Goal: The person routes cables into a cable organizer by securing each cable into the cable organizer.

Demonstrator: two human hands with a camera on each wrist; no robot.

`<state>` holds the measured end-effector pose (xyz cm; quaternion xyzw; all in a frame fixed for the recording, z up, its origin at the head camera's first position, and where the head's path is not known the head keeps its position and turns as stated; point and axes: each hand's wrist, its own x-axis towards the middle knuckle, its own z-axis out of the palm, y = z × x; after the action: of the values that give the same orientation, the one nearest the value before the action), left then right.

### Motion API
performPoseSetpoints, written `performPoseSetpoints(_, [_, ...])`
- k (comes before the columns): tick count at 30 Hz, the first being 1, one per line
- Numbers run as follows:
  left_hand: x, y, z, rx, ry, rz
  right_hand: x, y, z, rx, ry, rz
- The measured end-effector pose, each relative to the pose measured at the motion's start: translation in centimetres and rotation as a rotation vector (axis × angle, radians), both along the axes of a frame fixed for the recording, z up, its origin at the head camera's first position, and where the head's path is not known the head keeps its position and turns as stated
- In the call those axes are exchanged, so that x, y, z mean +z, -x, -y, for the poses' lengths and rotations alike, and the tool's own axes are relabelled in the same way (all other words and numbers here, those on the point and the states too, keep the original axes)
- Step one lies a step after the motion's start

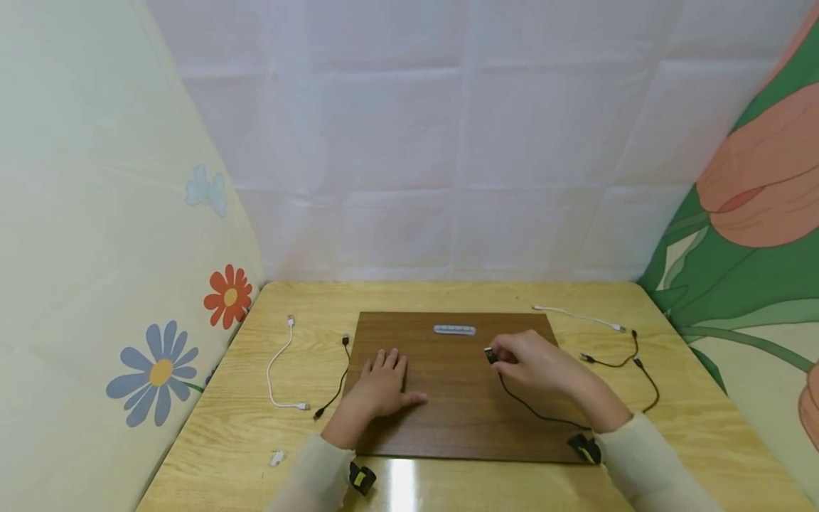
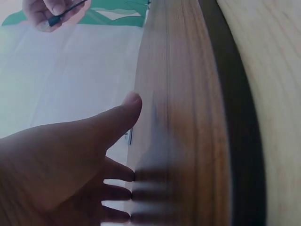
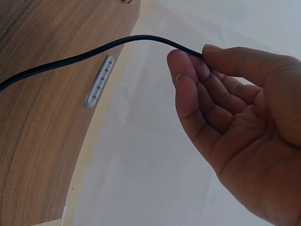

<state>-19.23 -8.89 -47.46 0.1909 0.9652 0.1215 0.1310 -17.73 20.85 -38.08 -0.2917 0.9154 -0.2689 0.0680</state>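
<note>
My right hand is raised over the right part of a brown wooden board, pinching a black USB cable close to its plug. In the right wrist view the thumb and fingertips grip the cord, which arcs away to the left; the plug is hidden there. My left hand rests on the board's left side, fingers straight and spread, thumb pointing right. A light grey slotted cable holder lies on the board near its far edge, with no cable in its slots.
Left of the board lie a white cable and a short black cable. To the right are another white cable and a black cable. A small white scrap sits at front left. Cloth walls enclose the table.
</note>
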Motion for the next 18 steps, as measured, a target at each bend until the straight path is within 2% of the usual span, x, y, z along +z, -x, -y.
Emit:
performPoseSetpoints(8, [-1.4,0.0,-1.0,-0.113,-0.1,-0.124,0.2,0.7,0.7,-0.008,0.001,-0.017])
performPoseSetpoints(18, [-1.4,-0.3,-4.0,-0.202,-0.286,-0.135,0.0,1.6,1.2,-0.003,0.028,-0.033])
